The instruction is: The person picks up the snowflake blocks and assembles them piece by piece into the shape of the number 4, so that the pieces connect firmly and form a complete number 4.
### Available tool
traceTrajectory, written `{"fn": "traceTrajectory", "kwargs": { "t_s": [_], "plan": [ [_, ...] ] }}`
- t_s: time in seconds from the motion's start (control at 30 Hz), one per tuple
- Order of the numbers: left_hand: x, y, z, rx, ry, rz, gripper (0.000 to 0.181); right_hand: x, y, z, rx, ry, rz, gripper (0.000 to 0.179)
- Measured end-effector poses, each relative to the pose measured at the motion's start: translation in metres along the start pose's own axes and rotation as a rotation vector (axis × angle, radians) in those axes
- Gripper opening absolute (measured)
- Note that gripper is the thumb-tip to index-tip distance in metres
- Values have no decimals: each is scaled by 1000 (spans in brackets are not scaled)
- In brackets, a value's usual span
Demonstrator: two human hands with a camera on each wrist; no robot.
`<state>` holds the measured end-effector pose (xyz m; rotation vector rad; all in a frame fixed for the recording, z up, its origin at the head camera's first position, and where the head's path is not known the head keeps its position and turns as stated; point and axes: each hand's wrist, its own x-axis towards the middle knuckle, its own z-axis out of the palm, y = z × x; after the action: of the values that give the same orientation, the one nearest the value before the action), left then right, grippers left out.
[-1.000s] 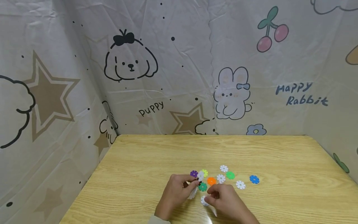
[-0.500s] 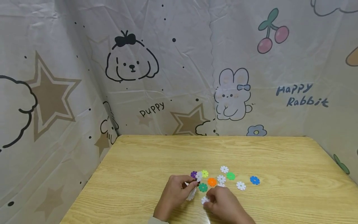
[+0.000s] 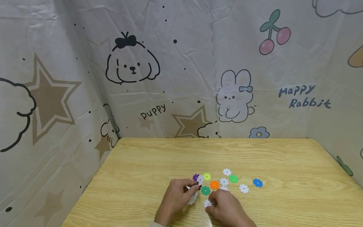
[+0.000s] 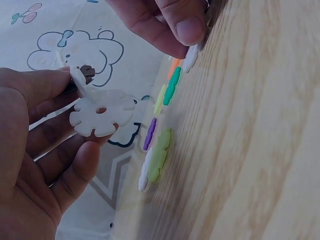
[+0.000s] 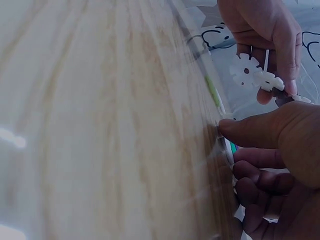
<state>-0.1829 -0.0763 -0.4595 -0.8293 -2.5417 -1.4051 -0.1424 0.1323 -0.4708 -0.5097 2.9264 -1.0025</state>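
Observation:
My left hand (image 3: 177, 197) is raised over the table and pinches a small cluster of joined notched plastic discs. In the left wrist view the cluster shows white discs (image 4: 92, 119) and a dark brown disc (image 4: 87, 73), fitted at angles to one another. To the right and nearer the front edge, my right hand (image 3: 228, 208) has thumb and index finger on a loose white notched disc (image 3: 207, 203). That disc lies flat at the tabletop in the left wrist view, its near end covered by the fingertips. The remaining right fingers are curled in.
Beyond the hands lie loose discs: purple (image 3: 195, 177), yellow (image 3: 206, 176), dark green (image 3: 205, 190), orange (image 3: 214, 185), light green (image 3: 233, 178), blue (image 3: 257, 183) and several white ones (image 3: 244, 189). A lime disc (image 4: 160, 155) lies below my left hand. Printed cloth (image 3: 181, 63) hangs behind the table.
My right hand has come down onto the white disc near the front, its fingers closing at the edge. The left hand's cluster has shifted slightly left and down.

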Motion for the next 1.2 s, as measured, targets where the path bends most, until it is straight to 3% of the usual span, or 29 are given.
{"fn": "traceTrajectory", "kwargs": {
  "t_s": [0.23,0.53,0.77,1.03,1.2],
  "plan": [
    [0,-2,0,0,12,8,15,2,-1,1,-17,8,14,19],
    [-2,-4,0,1,8,11,15,0,1,-2,90,-27,28,26],
    [-3,-5,-1,15,15,23,15,-2,1,-8,155,-57,-3,23],
    [-3,-6,0,16,11,15,17,-1,6,-16,192,-154,-61,9],
    [-3,-6,0,-10,-5,16,16,-1,8,-20,202,-125,-60,8]
  ]
}}
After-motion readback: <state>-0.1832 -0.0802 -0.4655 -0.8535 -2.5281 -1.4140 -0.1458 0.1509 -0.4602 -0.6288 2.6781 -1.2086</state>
